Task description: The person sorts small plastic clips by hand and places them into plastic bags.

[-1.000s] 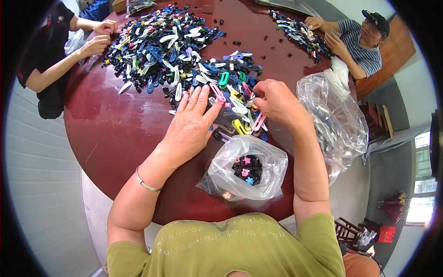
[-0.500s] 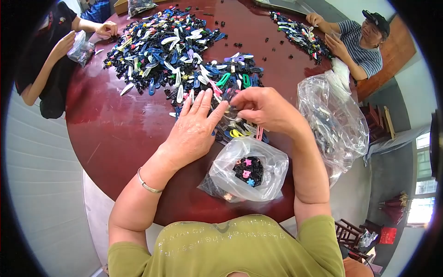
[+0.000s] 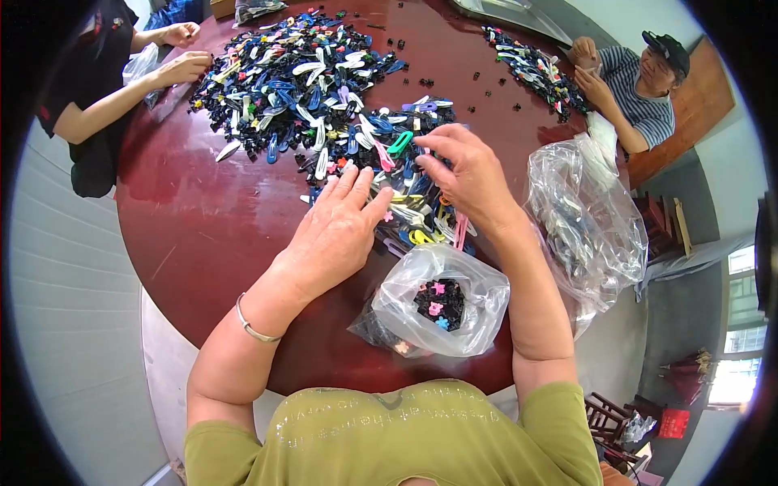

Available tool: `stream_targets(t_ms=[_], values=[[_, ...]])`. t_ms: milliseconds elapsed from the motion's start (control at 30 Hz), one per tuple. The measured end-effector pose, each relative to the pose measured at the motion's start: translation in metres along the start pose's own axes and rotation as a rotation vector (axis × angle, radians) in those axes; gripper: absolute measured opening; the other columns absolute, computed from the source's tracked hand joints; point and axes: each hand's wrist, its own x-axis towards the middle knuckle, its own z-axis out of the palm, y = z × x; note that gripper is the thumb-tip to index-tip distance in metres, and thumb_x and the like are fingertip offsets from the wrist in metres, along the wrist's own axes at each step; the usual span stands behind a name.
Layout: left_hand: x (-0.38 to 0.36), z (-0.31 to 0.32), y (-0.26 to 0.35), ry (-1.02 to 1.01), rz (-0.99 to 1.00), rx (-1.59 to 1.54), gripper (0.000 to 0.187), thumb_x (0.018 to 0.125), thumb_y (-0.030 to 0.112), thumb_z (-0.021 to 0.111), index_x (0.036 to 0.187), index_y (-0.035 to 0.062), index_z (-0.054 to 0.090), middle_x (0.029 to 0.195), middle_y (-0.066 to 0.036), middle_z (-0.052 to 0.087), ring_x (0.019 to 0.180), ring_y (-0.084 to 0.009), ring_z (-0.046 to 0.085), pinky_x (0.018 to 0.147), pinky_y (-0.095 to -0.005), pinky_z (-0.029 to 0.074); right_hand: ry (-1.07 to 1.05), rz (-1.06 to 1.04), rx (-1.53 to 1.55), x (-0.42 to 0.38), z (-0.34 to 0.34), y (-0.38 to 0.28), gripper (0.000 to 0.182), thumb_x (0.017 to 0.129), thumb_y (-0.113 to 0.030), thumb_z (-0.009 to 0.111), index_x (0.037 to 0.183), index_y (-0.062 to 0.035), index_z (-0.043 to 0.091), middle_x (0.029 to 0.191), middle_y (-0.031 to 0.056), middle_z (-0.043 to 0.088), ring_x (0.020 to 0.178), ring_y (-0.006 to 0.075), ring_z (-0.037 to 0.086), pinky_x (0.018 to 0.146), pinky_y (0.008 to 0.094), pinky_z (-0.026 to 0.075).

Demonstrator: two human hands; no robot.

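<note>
My left hand (image 3: 331, 227) lies flat with its fingers spread, fingertips on the near edge of a pile of hair clips (image 3: 300, 89). Over the pile's near right part, my right hand (image 3: 466, 174) has thumb and forefinger apart, with nothing visible between them. Just left of those fingertips is a green snap clip (image 3: 400, 143), beside a pink snap clip (image 3: 383, 155). A yellow clip (image 3: 421, 236) lies below my hands. In front of me stands an open clear plastic bag (image 3: 486, 296) with small black claw clips (image 3: 438, 304) inside, some bearing pink and blue flowers.
A large clear bag of clips (image 3: 587, 227) sits at the round red table's (image 3: 194, 251) right edge. Across, a person in a striped shirt (image 3: 640, 93) works at a smaller clip pile (image 3: 539, 73). Another person's arms (image 3: 158, 77) reach in from the left, by a plastic bag.
My right hand has lifted away from my left fingertips, up and right, its fingers parting. My left hand has barely shifted. The person at left has reached a hand to the pile.
</note>
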Motion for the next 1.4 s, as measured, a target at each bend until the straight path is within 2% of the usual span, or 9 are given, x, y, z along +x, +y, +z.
stream_targets(t_ms=[300, 433, 567, 700, 800, 867, 1000, 1100, 1400], values=[[0.001, -0.001, 0.000, -0.019, 0.044, 0.010, 0.049, 0.077, 0.001, 0.061, 0.126, 0.0003, 0.055, 0.132, -0.025, 0.050, 0.126, -0.0421, 0.044, 0.108, -0.0481, 0.034, -0.012, 0.019, -0.055, -0.001, 0.002, -0.001, 0.011, 0.078, -0.014, 0.072, 0.086, -0.0070, 0.071, 0.088, 0.0076, 0.064, 0.083, 0.0248, 0.063, 0.072, 0.0355, 0.051], [0.002, -0.005, 0.000, -0.054, 0.063, 0.045, 0.049, 0.076, 0.001, 0.061, 0.125, 0.0009, 0.055, 0.131, -0.023, 0.052, 0.126, -0.0406, 0.045, 0.108, -0.0470, 0.035, -0.055, 0.409, 0.465, 0.002, -0.014, -0.005, 0.010, 0.080, -0.009, 0.072, 0.087, -0.0015, 0.070, 0.084, 0.0050, 0.069, 0.073, 0.0086, 0.063, 0.065, 0.0250, 0.050], [0.001, -0.002, 0.000, -0.042, 0.050, 0.048, 0.050, 0.075, 0.000, 0.061, 0.125, 0.0012, 0.055, 0.131, -0.022, 0.052, 0.126, -0.0398, 0.045, 0.108, -0.0463, 0.034, -0.149, 0.383, 0.858, 0.007, -0.064, -0.039, 0.013, 0.077, -0.005, 0.074, 0.086, 0.0023, 0.070, 0.080, 0.0030, 0.067, 0.072, 0.0059, 0.059, 0.063, 0.0220, 0.047], [0.001, -0.001, 0.002, -0.026, 0.041, 0.049, 0.053, 0.075, -0.001, 0.060, 0.127, 0.0014, 0.053, 0.132, -0.022, 0.051, 0.127, -0.0398, 0.044, 0.109, -0.0463, 0.034, -0.596, 0.192, 0.855, -0.002, -0.106, -0.063, 0.014, 0.075, -0.002, 0.075, 0.087, 0.0023, 0.070, 0.080, 0.0033, 0.069, 0.073, 0.0069, 0.060, 0.063, 0.0225, 0.047], [0.001, 0.000, 0.003, -0.031, 0.019, 0.041, 0.054, 0.075, -0.001, 0.058, 0.129, 0.0017, 0.052, 0.134, -0.022, 0.050, 0.128, -0.0401, 0.042, 0.109, -0.0466, 0.033, -0.751, 0.125, 0.610, 0.002, -0.111, -0.070, 0.017, 0.073, -0.003, 0.075, 0.089, 0.0011, 0.071, 0.080, 0.0050, 0.070, 0.072, 0.0088, 0.062, 0.064, 0.0242, 0.049], [0.000, 0.003, 0.002, -0.008, 0.019, 0.066, 0.054, 0.076, -0.001, 0.058, 0.129, 0.0018, 0.052, 0.134, -0.022, 0.050, 0.129, -0.0403, 0.042, 0.110, -0.0469, 0.032, -0.481, 0.354, 0.456, 0.001, -0.102, -0.067, 0.018, 0.074, -0.006, 0.075, 0.090, 0.0016, 0.071, 0.079, 0.0067, 0.070, 0.072, 0.0101, 0.063, 0.065, 0.0252, 0.049], [0.000, 0.001, 0.003, -0.020, 0.033, 0.081, 0.054, 0.076, -0.001, 0.057, 0.130, 0.0020, 0.052, 0.135, -0.022, 0.049, 0.129, -0.0406, 0.042, 0.110, -0.0477, 0.032, -0.321, 0.257, -0.251, 0.000, -0.065, -0.002, 0.013, 0.078, -0.011, 0.066, 0.085, -0.0015, 0.071, 0.084, 0.0187, 0.069, 0.079, 0.0324, 0.067, 0.070, 0.0418, 0.052], [0.000, -0.002, 0.003, -0.058, 0.034, 0.089, 0.052, 0.077, -0.001, 0.057, 0.128, 0.0018, 0.053, 0.134, -0.022, 0.050, 0.129, -0.0401, 0.042, 0.109, -0.0483, 0.033, -0.371, 0.277, -0.328, -0.002, -0.046, 0.014, 0.012, 0.077, -0.012, 0.063, 0.083, -0.0032, 0.070, 0.086, 0.0211, 0.067, 0.085, 0.0393, 0.064, 0.075, 0.0470, 0.051], [0.000, -0.003, 0.003, -0.043, 0.032, 0.068, 0.049, 0.076, -0.002, 0.057, 0.126, 0.0008, 0.055, 0.134, -0.023, 0.049, 0.129, -0.0394, 0.042, 0.108, -0.0484, 0.033, -0.408, 0.330, -0.420, -0.004, -0.030, 0.015, 0.013, 0.077, -0.009, 0.062, 0.086, -0.0043, 0.070, 0.087, 0.0203, 0.068, 0.085, 0.0372, 0.066, 0.078, 0.0452, 0.052]])
